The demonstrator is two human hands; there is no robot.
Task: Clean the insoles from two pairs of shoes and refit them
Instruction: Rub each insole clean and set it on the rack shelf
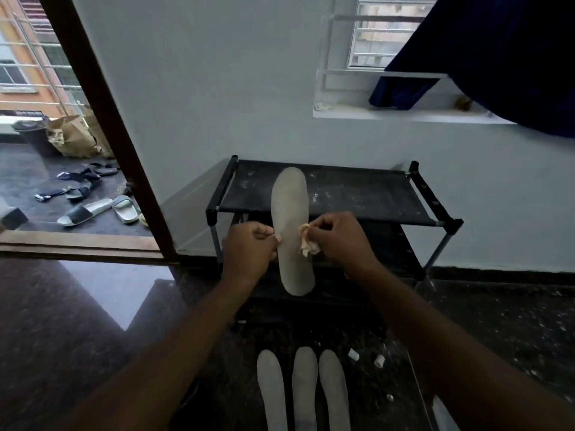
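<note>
A grey insole point(291, 213) is held up lengthwise in front of me, toe end pointing away. My left hand point(249, 248) pinches its left edge near the middle. My right hand point(337, 239) grips a crumpled beige cloth point(308, 245) against the insole's right edge. Three more grey insoles lie side by side on the dark floor below: one on the left point(270, 387), one in the middle point(305, 387), one on the right point(334, 390). No shoes from the pairs show clearly.
A black shoe rack point(357, 194) with a dusty fabric shelf stands against the white wall behind the held insole. Small white scraps point(353, 354) lie on the floor. An open doorway point(102, 119) on the left shows slippers point(84, 211) and paper bags. A dark blue cloth point(497, 57) hangs by the window.
</note>
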